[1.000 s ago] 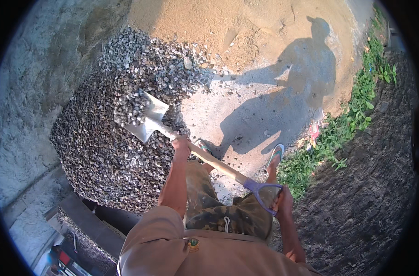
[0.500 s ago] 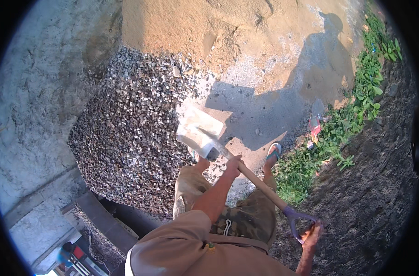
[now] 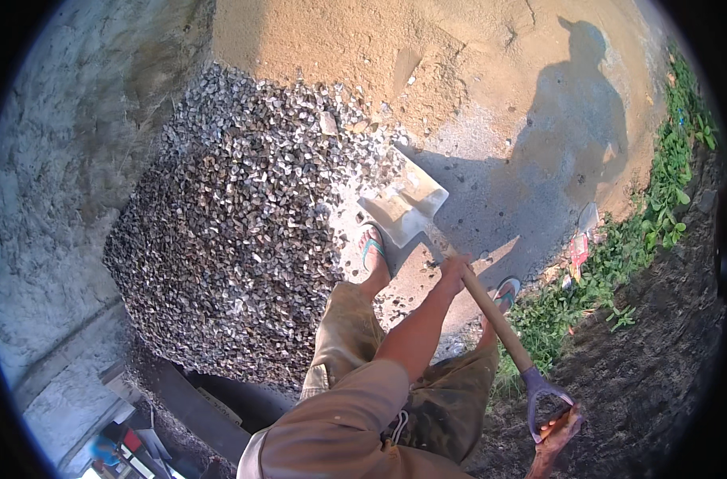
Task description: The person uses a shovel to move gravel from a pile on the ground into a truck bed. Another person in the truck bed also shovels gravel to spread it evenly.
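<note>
A shovel slants across the middle of the view, held by both my hands. Its pale, square-edged blade (image 3: 417, 185) is over the grey ground at the gravel's right edge, and no heap of stones shows on it. My left hand (image 3: 454, 273) is wrapped round the lower part of the wooden shaft (image 3: 497, 318), close to the blade's socket. At the upper end, my right hand (image 3: 561, 431) is closed on the purple D-shaped handle (image 3: 532, 405). The pile of grey gravel (image 3: 235, 223) lies to the left of the blade.
Tan sand (image 3: 323, 40) spreads behind the gravel. A rough wall (image 3: 60, 176) stands at the left. Green weeds (image 3: 555, 323) and a red-and-clear wrapper (image 3: 579, 249) edge the right side. My sandalled feet stand either side of the shaft. Dark boards (image 3: 196, 415) lie at lower left.
The shovel blade has moved right and slightly away from me, off the gravel's edge. Both hands have shifted right with it, keeping their hold. The whole view has shifted a little too.
</note>
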`<state>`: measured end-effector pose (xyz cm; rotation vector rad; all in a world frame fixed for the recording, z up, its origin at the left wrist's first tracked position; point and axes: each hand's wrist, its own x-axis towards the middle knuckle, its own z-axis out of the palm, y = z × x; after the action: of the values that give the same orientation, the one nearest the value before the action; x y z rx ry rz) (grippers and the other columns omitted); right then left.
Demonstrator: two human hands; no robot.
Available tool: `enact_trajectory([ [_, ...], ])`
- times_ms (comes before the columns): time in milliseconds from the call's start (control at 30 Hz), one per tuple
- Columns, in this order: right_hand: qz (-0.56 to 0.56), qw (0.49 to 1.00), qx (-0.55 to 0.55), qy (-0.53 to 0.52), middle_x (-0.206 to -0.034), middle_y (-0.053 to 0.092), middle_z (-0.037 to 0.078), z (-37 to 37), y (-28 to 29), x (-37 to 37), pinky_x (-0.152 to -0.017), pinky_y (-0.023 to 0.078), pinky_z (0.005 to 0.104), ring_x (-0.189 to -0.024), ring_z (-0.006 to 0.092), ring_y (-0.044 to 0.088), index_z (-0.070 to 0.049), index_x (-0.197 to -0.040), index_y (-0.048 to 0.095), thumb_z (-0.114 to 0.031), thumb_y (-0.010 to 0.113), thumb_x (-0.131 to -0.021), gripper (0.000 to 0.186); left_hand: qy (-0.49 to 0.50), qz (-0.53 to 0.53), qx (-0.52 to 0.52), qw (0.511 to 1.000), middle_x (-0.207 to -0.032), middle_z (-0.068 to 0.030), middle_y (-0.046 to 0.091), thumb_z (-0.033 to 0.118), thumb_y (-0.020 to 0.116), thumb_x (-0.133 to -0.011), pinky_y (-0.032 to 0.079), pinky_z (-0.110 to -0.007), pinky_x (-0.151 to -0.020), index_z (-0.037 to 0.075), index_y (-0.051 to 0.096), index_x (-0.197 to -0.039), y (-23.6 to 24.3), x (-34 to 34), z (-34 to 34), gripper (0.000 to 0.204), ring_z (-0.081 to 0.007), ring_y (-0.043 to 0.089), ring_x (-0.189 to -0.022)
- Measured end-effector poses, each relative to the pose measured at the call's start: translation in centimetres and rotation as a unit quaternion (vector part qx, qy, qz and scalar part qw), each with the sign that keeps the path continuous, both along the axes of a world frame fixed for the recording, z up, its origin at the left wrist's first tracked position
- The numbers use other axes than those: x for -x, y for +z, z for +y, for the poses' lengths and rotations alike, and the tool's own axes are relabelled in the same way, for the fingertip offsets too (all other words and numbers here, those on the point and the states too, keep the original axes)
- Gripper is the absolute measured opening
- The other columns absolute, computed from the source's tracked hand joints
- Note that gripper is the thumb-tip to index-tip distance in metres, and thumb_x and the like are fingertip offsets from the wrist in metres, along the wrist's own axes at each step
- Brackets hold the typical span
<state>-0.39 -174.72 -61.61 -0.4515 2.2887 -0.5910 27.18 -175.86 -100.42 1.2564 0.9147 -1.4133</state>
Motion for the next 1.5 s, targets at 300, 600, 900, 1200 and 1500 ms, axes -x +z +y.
enact_trajectory([
  [300,-0.142,0.989,0.002,0.038,-0.049,0.034,0.001,-1.5,1.9,-21.4,-0.029,0.029,0.0252,-0.035,0.0102,0.032,-0.012,-0.075,0.037,-0.04,0.048,-0.088,0.032,-0.099,-0.117,-0.202,0.967,-0.059,-0.0074,0.053,0.011,0.061,-0.077,0.041,-0.031,-0.044,0.003,0.058,-0.066,5.2,-24.7,-0.6,0.014,-0.0164,0.05,-0.048],
  [600,-0.328,0.788,0.177,0.49,-0.07,0.055,0.006,0.4,1.1,-28.6,-0.056,0.043,0.0244,-0.06,0.0112,0.051,-0.001,-0.087,0.05,-0.016,0.067,-0.074,0.025,0.128,-0.165,0.279,0.937,-0.055,0.0027,0.038,0.008,0.043,-0.083,0.04,-0.024,-0.043,0.012,0.043,-0.074,27.3,-50.2,-0.8,0.01,-0.0086,0.039,-0.046],
  [900,-0.358,0.916,0.131,0.123,-0.06,0.044,0.004,4.8,1.7,3.6,-0.042,0.04,0.0286,-0.047,0.0136,0.044,-0.01,-0.083,0.039,-0.034,0.057,-0.083,0.03,-0.019,-0.179,0.017,0.983,-0.054,-0.005,0.042,0.01,0.056,-0.08,0.041,-0.031,-0.041,0.006,0.046,-0.071,20.6,-10.6,-2.1,0.014,-0.0181,0.042,-0.044],
  [1200,0.145,0.963,-0.046,0.225,-0.084,0.056,0.014,15.5,14.3,36.1,-0.069,0.044,0.0445,-0.08,0.0216,0.054,-0.005,-0.094,0.054,-0.042,0.046,-0.086,0.039,-0.07,0.072,-0.151,0.983,-0.058,-0.0099,0.053,0.007,0.064,-0.07,0.043,-0.034,-0.043,0.001,0.052,-0.074,15.5,30.8,7.6,0.014,-0.0204,0.053,-0.048],
  [1500,-0.065,0.947,-0.123,0.291,-0.086,0.052,0.007,16.7,1.1,6.6,-0.061,0.043,0.0379,-0.068,0.0203,0.046,-0.009,-0.103,0.05,-0.044,0.042,-0.09,0.039,-0.026,-0.039,-0.12,0.992,-0.054,-0.0071,0.051,0.009,0.066,-0.072,0.042,-0.034,-0.039,0.006,0.051,-0.062,3.7,-1.7,16.5,0.018,-0.0192,0.049,-0.041],
])
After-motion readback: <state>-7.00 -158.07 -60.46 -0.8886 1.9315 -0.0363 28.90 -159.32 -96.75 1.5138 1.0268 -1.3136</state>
